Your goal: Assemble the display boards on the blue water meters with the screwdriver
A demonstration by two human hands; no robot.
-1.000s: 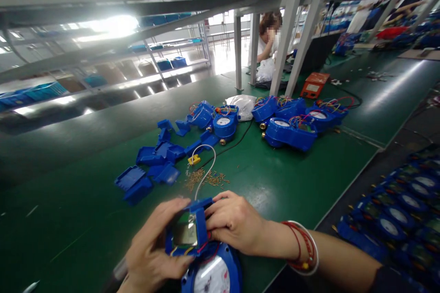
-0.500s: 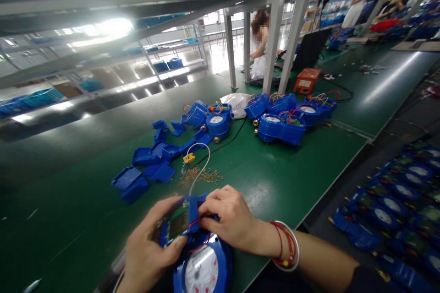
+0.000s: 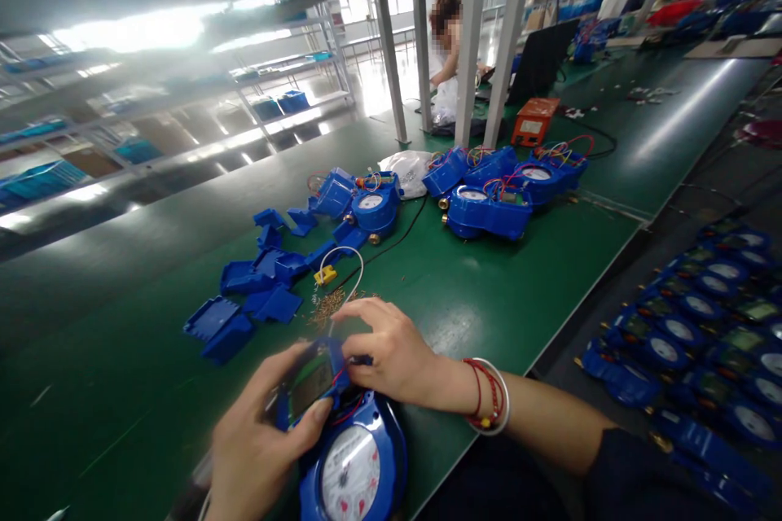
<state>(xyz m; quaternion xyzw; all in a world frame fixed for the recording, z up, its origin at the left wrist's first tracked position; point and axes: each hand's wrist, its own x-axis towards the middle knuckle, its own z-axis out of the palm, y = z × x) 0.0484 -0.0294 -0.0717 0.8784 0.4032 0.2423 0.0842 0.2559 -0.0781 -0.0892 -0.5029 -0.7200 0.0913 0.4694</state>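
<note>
A blue water meter (image 3: 351, 468) with a round white dial lies at the front of the green bench. My left hand (image 3: 260, 423) grips its electronics housing, thumb on the near edge beside the small display (image 3: 310, 391). My right hand (image 3: 388, 350) is closed at the housing's far right side, its fingertips pinched on the blue edge piece; whether they hold anything small is hidden. Red wires (image 3: 351, 411) run between housing and dial. Just beyond my hands lie a heap of small brass-coloured screws (image 3: 327, 307), a yellow connector (image 3: 326, 274) and a white cable (image 3: 360, 260).
Loose blue plastic covers (image 3: 274, 301) lie to the left. Several wired meters (image 3: 489, 212) stand farther back near a white bag (image 3: 406, 172) and an orange box (image 3: 535, 121). Metal posts (image 3: 470, 41) rise behind. More meters (image 3: 696, 326) fill the lower right. A person (image 3: 449, 41) sits across the bench.
The view has shifted slightly, so the bench items appear farther left and higher. My left hand keeps its grip on the meter; my right-hand fingers have shifted slightly at the housing's edge.
</note>
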